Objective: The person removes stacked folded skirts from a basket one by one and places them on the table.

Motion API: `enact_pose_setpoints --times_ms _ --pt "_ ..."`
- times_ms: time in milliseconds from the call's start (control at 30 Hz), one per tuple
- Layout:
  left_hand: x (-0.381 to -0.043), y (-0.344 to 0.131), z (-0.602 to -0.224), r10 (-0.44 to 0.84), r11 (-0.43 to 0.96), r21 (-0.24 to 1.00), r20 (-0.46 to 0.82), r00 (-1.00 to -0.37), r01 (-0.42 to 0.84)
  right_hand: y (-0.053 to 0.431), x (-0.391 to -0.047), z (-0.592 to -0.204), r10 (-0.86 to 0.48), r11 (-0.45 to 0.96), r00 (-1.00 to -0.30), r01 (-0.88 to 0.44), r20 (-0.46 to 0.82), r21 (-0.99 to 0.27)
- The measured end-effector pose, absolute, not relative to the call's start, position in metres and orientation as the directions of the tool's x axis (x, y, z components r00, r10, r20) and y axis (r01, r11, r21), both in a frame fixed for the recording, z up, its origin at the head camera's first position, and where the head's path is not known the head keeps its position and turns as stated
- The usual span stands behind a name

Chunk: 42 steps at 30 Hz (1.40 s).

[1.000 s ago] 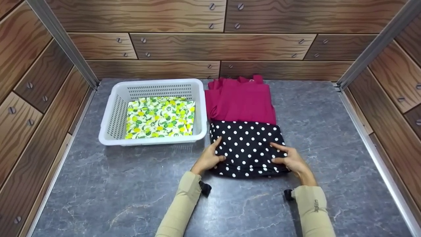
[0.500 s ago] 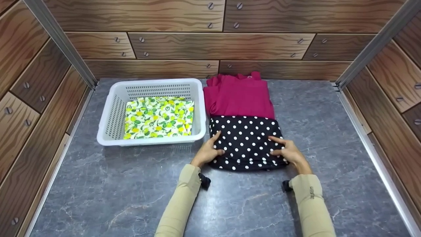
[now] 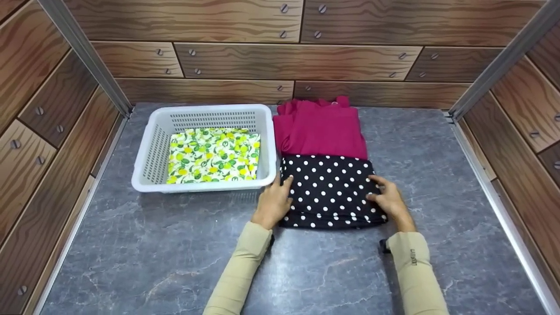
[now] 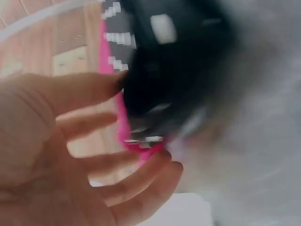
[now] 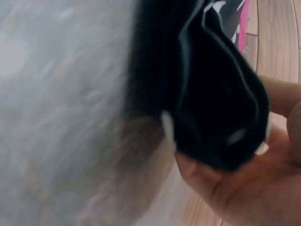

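Left hand (image 3: 271, 203) has shifted off the polka-dot cloth (image 3: 328, 188) toward the basket (image 3: 205, 188) since half a second ago; its fingers are loosely spread, holding nothing, just beside the basket's near right corner; right hand (image 3: 391, 201) has drawn outward slightly at the cloth edge farthest from the basket, fingers partly under it, can't tell if pinching. Polka-dot cloth lies folded on the bench (image 3: 175, 262), right of the basket's near corner; magenta cloth (image 3: 323, 129) right alongside the basket; lemon-print cloth (image 3: 214, 155) inside the basket.
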<state>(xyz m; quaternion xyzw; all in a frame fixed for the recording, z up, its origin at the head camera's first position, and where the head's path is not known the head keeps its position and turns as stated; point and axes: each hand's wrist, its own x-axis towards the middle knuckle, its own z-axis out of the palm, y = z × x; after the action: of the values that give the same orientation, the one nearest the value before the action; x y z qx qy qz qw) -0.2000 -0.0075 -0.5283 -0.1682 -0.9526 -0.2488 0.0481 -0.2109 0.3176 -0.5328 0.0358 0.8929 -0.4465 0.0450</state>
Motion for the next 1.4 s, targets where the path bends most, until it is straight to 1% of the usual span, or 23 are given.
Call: enact_pose_setpoints --times_ms 67,133,200,300,367,433,500,633,767,1000,1200,1300,1400 --pt "-0.199 -0.006 -0.519 0.362 0.82 0.386 0.223 -0.905 0.423 0.314 -0.212 -0.528 0.075 0.634 -0.995 0.098 -0.066 -0.767" --pt "-0.2 -0.007 -0.509 0.427 0.788 0.373 0.241 -0.871 0.489 0.31 -0.214 -0.523 0.113 0.642 -0.994 0.081 -0.011 -0.762" --pt "-0.203 -0.009 -0.499 0.479 0.739 0.41 0.24 -0.845 0.535 0.304 -0.216 -0.519 0.138 0.634 -0.989 0.051 0.049 -0.771" --pt "-0.206 -0.017 -0.485 0.526 0.661 0.5 0.224 -0.821 0.56 0.292 -0.222 -0.512 0.145 0.588 -0.983 -0.008 0.116 -0.809" --pt "-0.208 -0.023 -0.476 0.536 0.621 0.543 0.232 -0.812 0.565 0.281 -0.228 -0.508 0.125 0.538 -0.98 -0.064 0.155 -0.84" --pt "-0.211 -0.03 -0.469 0.526 0.596 0.557 0.274 -0.805 0.579 0.267 -0.234 -0.504 0.092 0.491 -0.976 -0.127 0.196 -0.862" --pt "-0.213 -0.038 -0.463 0.498 0.586 0.557 0.325 -0.804 0.588 0.252 -0.24 -0.5 0.052 0.442 -0.972 -0.184 0.23 -0.878" --pt "-0.22 -0.055 -0.459 0.44 0.587 0.535 0.419 -0.794 0.607 0.223 -0.249 -0.492 -0.017 0.358 -0.971 -0.229 0.239 -0.905" --pt "-0.228 -0.073 -0.458 0.407 0.617 0.52 0.431 -0.805 0.591 0.196 -0.256 -0.483 -0.077 0.306 -0.975 -0.222 0.209 -0.926" --pt "-0.236 -0.104 -0.455 0.361 0.71 0.511 0.327 -0.874 0.484 0.161 -0.268 -0.472 -0.185 0.283 -0.963 -0.241 0.194 -0.928" --pt "-0.239 -0.127 -0.456 0.321 0.741 0.514 0.294 -0.9 0.432 0.14 -0.276 -0.464 -0.21 0.216 -0.966 -0.197 0.152 -0.956" --pt "-0.24 -0.137 -0.455 0.291 0.757 0.529 0.253 -0.923 0.384 0.13 -0.279 -0.461 -0.223 0.17 -0.963 -0.191 0.152 -0.967" --pt "-0.242 -0.148 -0.452 0.256 0.769 0.547 0.211 -0.943 0.331 0.121 -0.282 -0.46 -0.234 0.154 -0.96 -0.19 0.151 -0.97"
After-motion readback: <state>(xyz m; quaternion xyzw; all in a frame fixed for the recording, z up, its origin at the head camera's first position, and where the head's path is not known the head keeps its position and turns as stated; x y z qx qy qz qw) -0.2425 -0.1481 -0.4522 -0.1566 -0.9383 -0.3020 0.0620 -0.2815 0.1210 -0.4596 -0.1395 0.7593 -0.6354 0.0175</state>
